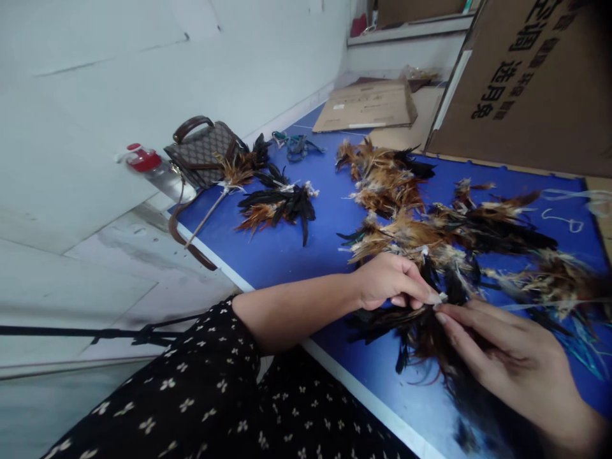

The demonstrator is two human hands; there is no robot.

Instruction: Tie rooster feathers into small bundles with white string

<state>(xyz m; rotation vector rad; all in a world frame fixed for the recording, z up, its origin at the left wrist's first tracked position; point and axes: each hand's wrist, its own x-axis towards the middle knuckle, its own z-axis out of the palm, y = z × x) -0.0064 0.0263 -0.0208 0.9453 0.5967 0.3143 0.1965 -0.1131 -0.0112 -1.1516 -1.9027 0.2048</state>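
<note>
Both my hands meet over a bunch of dark feathers [421,338] near the front edge of the blue table [282,261]. My left hand [394,280] pinches the white tied end of the bunch between thumb and fingers. From the other side, my right hand [507,357] pinches at the same white end, its thumb and forefinger closed there. Dark plumes fan out below and to the left of my fingers, and my right hand hides some of them. Just beyond lie brown and black feather bunches [396,229], close to my left hand.
Farther left lie another black feather bunch [287,204], a patterned handbag [205,153] and a red-capped bottle [153,169]. Flat cardboard [366,105] lies at the back; a large cardboard box [535,95] stands at right. White string [564,220] and more feathers [559,280] are on the right.
</note>
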